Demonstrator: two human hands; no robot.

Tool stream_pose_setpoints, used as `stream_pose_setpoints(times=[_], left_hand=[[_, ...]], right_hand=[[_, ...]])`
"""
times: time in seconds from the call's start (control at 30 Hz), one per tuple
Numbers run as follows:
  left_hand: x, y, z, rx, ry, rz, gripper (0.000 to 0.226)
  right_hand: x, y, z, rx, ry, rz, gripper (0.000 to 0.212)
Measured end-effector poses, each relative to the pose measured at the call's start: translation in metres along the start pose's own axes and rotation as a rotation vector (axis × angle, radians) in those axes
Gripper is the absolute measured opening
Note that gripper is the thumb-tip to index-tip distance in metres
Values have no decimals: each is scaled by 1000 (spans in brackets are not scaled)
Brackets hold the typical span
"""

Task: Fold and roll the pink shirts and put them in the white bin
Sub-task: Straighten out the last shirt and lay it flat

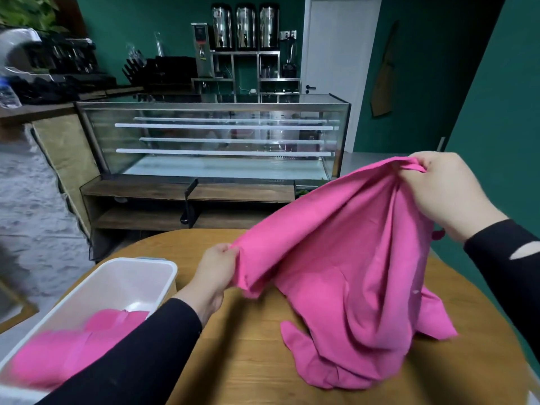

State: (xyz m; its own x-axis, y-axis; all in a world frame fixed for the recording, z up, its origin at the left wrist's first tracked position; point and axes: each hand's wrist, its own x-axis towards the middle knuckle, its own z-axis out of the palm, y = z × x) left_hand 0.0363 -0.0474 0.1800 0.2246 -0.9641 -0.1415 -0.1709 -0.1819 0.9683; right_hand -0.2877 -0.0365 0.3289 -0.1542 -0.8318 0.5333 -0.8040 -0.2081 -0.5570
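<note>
A pink shirt (344, 258) hangs between my two hands above the round wooden table (242, 352), its lower part crumpled on the tabletop. My left hand (214, 273) pinches one edge of the fabric near the table's middle. My right hand (444, 191) grips another edge, raised higher at the right. The white bin (140, 276) stands at the table's left edge. Pink cloth (67, 349) lies inside the bin, partly hidden by my left sleeve.
Beyond the table stands a glass display case (216, 138) on a dark wooden shelf unit (187, 206). A green wall (496, 127) runs close along the right side. A counter with metal urns and a white door are at the back.
</note>
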Motion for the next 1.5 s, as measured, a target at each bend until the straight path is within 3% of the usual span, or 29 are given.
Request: stream_pose_setpoints(times=[0.2, 0.3, 0.47, 0.57, 0.63, 0.77, 0.93, 1.0, 1.2, 1.37, 1.5], left_hand=[[-17, 23, 1, -27, -9, 91, 41], [-30, 26, 5, -12, 42, 139, 42], [-60, 28, 17, -201, 15, 192, 42], [-86, 22, 30, -147, 53, 275, 41], [-100, 13, 45, -235, 48, 265, 39], [-121, -3, 82, -358, -85, 159, 32], [-147, -9, 107, -391, -315, 145, 11], [-157, -16, 110, -400, -387, 142, 19], [-154, -39, 105, -323, -177, 172, 5], [-158, -33, 102, -320, -129, 202, 21], [-159, -29, 106, -349, -140, 154, 26]], right_hand=[[-6, 26, 6, -219, -265, 140, 38], [-26, 25, 9, -203, -283, 157, 50], [-82, 15, 12, -44, -397, 214, 51], [-121, 12, 12, 66, -357, 262, 53], [-145, 11, 19, 160, -342, 310, 52], [-183, 1, 41, 282, -340, 278, 32], [-200, 4, 64, 449, -252, 274, 32], [-203, 9, 69, 484, -231, 298, 26], [-213, 11, 73, 679, -273, 416, 29], [-220, 17, 77, 630, -146, 465, 18], [-223, 22, 72, 597, -174, 479, 14]])
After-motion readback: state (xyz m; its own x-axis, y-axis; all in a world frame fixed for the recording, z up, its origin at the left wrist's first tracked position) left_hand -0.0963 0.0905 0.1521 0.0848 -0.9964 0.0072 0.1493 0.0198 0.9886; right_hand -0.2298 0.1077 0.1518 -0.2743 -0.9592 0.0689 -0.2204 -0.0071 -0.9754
